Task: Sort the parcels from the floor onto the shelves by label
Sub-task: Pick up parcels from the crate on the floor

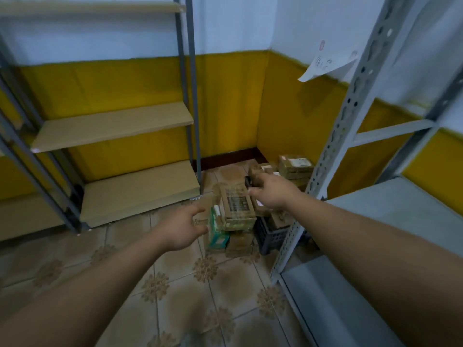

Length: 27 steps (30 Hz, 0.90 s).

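Tiled floor corner, yellow-and-white walls; frame is motion-blurred.

Parcels (250, 209) sit heaped on the floor at centre frame, just right of middle, running back into the corner. The top parcel (236, 205) is a flat brown carton lying label-up, tilted on the pile. A green-and-white box (216, 230) leans against its left side, a black crate (271, 237) stands just to its right, and more cartons (295, 166) are stacked behind.

Handling, as a judgement: the cardboard is stiff and taped, probably light to moderate in weight and not slippery. The best hold looks like the two short edges of the top carton, one hand each, lifting level so the boxes leaning below do not slide.

Left hand (180, 227): arm stretched forward and down, fingers loose and spread, holding nothing. It is near the green-and-white box; blur hides whether it touches.

Right hand (269, 194): arm extended over the pile, above the top carton's far right corner. A small dark object (247, 182) shows at the fingertips. Whether the fingers pinch it cannot be told.

Wooden shelves (112, 126) stand at left, bare of parcels. A grey metal rack (390, 209) is at right, and a paper sheet (325, 62) hangs at upper right.
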Each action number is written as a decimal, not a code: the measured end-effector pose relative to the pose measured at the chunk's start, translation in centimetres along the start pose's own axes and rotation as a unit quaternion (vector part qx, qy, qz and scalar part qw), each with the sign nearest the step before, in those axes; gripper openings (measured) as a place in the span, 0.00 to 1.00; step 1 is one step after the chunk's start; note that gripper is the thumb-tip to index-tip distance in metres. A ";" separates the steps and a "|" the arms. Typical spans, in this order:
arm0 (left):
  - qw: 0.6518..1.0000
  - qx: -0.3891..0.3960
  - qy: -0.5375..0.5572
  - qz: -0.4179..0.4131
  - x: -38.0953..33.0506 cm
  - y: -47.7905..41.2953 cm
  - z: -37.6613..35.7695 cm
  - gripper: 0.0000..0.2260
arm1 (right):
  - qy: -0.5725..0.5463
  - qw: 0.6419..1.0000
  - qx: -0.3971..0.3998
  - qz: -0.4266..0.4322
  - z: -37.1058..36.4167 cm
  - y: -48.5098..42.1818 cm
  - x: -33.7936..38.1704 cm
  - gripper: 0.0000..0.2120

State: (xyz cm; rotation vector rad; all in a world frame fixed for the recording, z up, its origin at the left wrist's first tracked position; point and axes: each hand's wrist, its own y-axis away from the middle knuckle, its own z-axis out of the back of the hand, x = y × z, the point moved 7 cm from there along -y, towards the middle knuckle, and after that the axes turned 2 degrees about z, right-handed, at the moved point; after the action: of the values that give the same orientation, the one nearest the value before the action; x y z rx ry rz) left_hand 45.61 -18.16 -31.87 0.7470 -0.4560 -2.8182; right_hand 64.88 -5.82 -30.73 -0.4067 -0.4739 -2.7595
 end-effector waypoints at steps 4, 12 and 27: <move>0.997 0.060 0.040 0.007 2.7 -7.6 1.1 0.27 | -0.032 0.997 0.023 -0.074 -1.2 -5.2 -1.4 0.32; 0.986 0.165 -0.007 -0.013 3.0 -21.9 -0.3 0.28 | -0.078 0.982 0.049 -0.163 -4.7 -13.1 -6.3 0.26; 0.930 0.319 -0.169 -0.074 1.7 -44.1 -3.5 0.26 | -0.272 0.894 0.115 -0.336 -11.1 -24.6 -13.0 0.28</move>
State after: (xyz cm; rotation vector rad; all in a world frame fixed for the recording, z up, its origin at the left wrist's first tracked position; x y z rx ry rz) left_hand 41.39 21.73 -50.46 0.3836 -1.4787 -2.9456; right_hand 65.75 15.53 -51.77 -1.1539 -1.2765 -3.1289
